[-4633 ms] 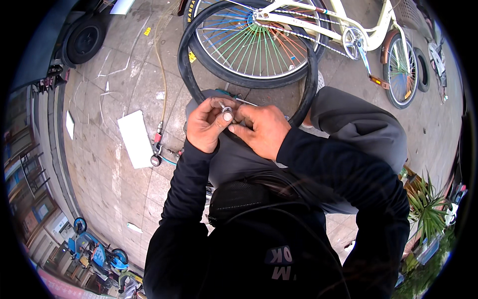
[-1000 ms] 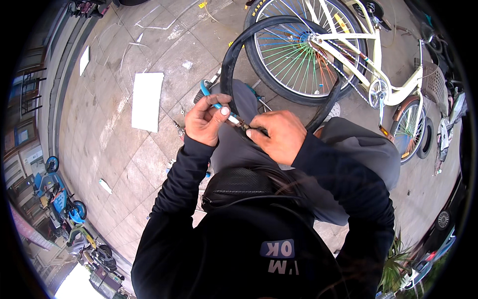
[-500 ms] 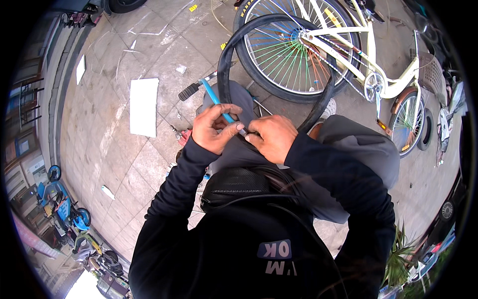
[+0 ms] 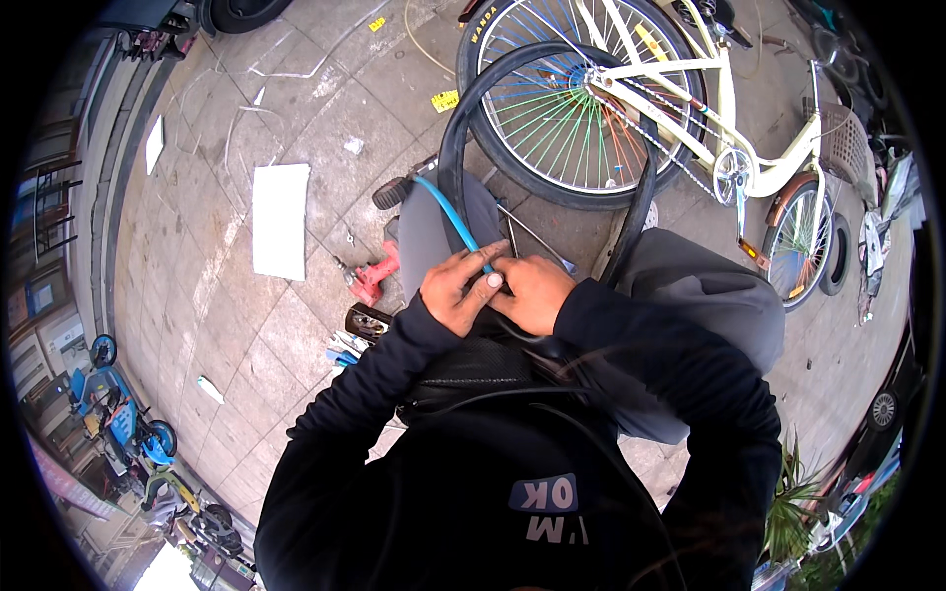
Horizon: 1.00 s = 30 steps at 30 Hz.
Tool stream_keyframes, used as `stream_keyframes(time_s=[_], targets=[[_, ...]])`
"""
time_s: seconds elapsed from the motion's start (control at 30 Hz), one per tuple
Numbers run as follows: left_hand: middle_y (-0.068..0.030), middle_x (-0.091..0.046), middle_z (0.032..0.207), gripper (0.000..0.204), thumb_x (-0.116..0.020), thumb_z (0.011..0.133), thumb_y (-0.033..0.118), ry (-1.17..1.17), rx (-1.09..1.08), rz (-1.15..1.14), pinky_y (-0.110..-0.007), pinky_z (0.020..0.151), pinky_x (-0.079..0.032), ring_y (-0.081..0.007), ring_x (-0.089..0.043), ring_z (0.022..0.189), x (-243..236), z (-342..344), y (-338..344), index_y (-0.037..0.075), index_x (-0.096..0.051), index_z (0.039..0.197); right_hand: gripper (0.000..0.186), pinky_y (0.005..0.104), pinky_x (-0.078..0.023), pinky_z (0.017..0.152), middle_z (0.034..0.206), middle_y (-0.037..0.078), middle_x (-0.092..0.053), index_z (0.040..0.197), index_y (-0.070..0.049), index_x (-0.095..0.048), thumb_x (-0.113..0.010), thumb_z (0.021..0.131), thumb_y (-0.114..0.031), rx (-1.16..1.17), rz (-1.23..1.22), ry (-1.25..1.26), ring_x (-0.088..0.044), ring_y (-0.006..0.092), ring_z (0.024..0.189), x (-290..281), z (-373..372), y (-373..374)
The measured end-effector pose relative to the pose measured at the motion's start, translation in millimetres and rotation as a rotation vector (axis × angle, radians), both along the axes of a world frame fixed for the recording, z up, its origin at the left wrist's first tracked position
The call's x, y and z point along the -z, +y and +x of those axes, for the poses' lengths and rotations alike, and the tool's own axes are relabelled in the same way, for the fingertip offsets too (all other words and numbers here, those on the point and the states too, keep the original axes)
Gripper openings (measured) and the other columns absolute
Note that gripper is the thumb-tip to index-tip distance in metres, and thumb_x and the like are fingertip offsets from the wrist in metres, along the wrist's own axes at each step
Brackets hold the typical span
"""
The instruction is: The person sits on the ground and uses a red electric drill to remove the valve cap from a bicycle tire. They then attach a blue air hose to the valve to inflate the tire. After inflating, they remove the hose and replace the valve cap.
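Note:
A narrow blue flexible strip (image 4: 453,219) rises from my left hand (image 4: 461,293), and its free end curves up and away to the left. The thumb and fingers of that hand are closed on its lower end. Right against it, my right hand (image 4: 535,294) has its fingers closed over the black inner tube (image 4: 450,148), which lies across my lap. The tube makes a large loop in front of me and passes under my right forearm. Fingertips of both hands meet, so the spot where strip and tube come together is mostly hidden.
A cream bicycle (image 4: 724,118) lies beyond the loop, its rear wheel (image 4: 552,128) with coloured spokes close by. On the paving left of my knee are a red power tool (image 4: 372,276) and a white board (image 4: 280,222). Loose tyres (image 4: 836,254) stand at the right.
Both hands have come closer to my body, the left one also moving right against the other. The blue strip has shifted right and down with them. My left knee now uncovers the red power tool.

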State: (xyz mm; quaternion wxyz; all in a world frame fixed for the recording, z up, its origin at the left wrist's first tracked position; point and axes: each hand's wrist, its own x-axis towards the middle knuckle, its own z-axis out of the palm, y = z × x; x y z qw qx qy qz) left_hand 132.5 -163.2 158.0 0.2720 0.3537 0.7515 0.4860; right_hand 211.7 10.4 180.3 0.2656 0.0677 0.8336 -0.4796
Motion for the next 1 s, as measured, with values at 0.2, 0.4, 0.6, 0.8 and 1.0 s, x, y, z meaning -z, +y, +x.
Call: stream_keyframes(time_s=[0.2,0.4,0.6,0.8,1.0], targets=[[-0.0089,-0.070,0.078,0.024,-0.063,0.097,0.019,0.041,-0.607,-0.013,-0.024,0.059,-0.051,-0.0095,-0.063,0.065,67.5,-109.1,-15.4,-0.001,-0.065,0.111,0.024,0.0543,-0.048,0.080,0.086,0.025,-0.066,0.102,0.001,-0.057,-0.057,0.095,-0.022,-0.011,-0.058,0.059,-0.063,0.0477,0.088,6.5,9.2,-3.9],[-0.0228,-0.069,0.115,0.079,-0.079,0.075,0.051,-0.007,0.096,-0.910,-0.039,0.093,-0.052,-0.0336,-0.068,0.103,184.6,-252.4,5.9,-0.001,-0.061,0.131,0.027,0.0533,-0.049,0.085,0.094,0.024,-0.067,0.103,0.002,-0.058,-0.055,0.096,-0.024,-0.172,-0.012,0.009,-0.064,0.0445,0.094,0.4,11.0,-7.2],[-0.0175,-0.071,0.093,0.077,-0.077,0.068,0.058,-0.045,0.130,-0.937,-0.037,0.074,-0.053,-0.0255,-0.069,0.082,177.9,-247.4,10.2,-0.003,-0.068,0.115,0.027,0.0526,-0.051,0.084,0.093,0.025,-0.069,0.104,0.004,-0.059,-0.053,0.095,-0.021,-0.167,0.069,0.014,-0.066,0.0429,0.092,-8.0,18.1,-9.8],[-0.0197,-0.071,0.095,0.087,-0.069,0.067,0.077,0.135,0.082,-1.030,-0.040,0.082,-0.052,-0.0313,-0.070,0.089,155.1,-253.9,13.6,0.001,-0.070,0.110,0.026,0.0555,-0.049,0.076,0.083,0.023,-0.067,0.103,0.001,-0.056,-0.055,0.096,-0.025,-0.142,0.006,0.068,-0.065,0.0450,0.084,2.9,22.2,-16.7],[-0.0204,-0.071,0.097,0.088,-0.068,0.067,0.079,0.252,0.031,-1.083,-0.041,0.086,-0.052,-0.0328,-0.069,0.095,125.3,-286.0,-0.5,0.002,-0.071,0.109,0.026,0.0546,-0.049,0.078,0.084,0.025,-0.067,0.106,0.002,-0.055,-0.054,0.096,-0.023,-0.042,0.066,0.111,-0.065,0.0446,0.086,5.6,10.6,-15.4]])
